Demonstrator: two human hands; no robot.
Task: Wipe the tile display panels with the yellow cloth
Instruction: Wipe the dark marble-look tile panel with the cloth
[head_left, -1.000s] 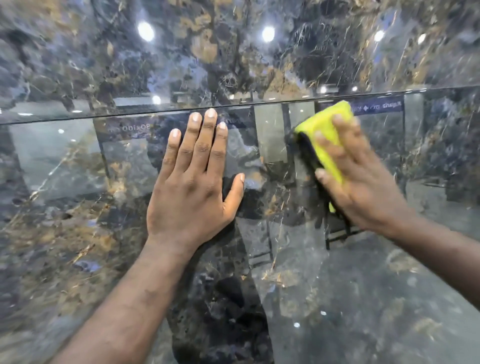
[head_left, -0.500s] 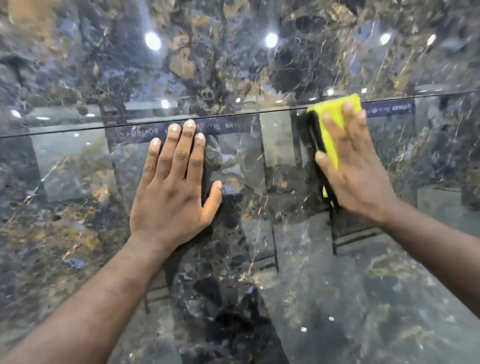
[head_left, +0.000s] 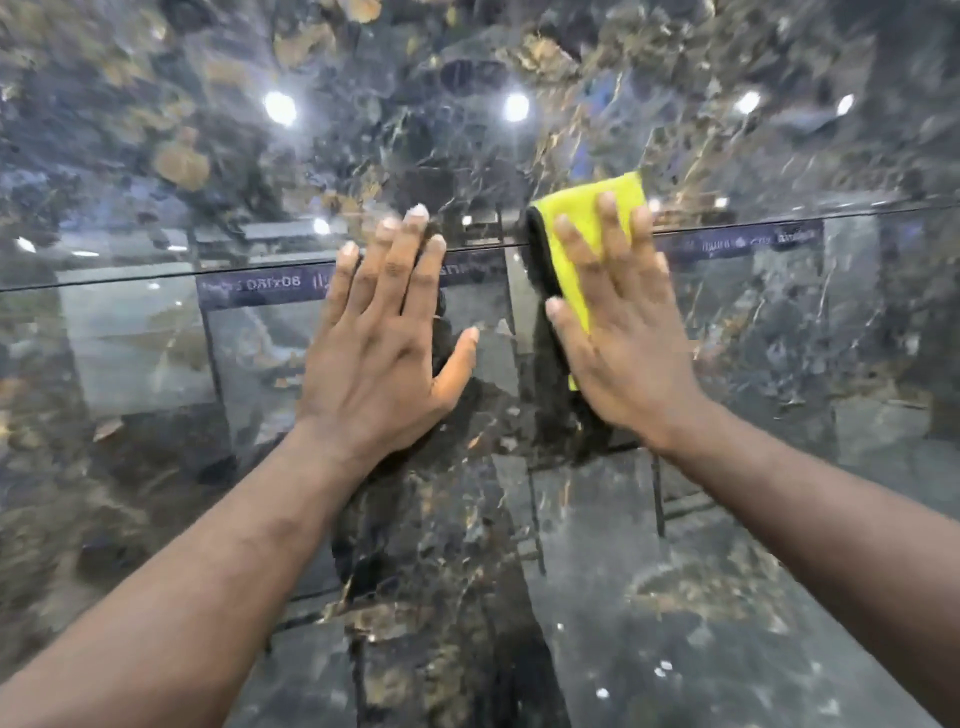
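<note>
The right hand (head_left: 623, 332) lay flat, fingers straight and a little apart, and pressed the yellow cloth (head_left: 623, 189) on the seam (head_left: 130, 278) where the top edge of the lower panel (head_left: 753, 519) met the upper panel (head_left: 363, 104). The left hand (head_left: 379, 358) rested flat just beside it, holding nothing, its fingertips over the same edge. I judge the wiping was in progress. Both glossy panels showed no clear wiped area, so most of the surface probably remained.
</note>
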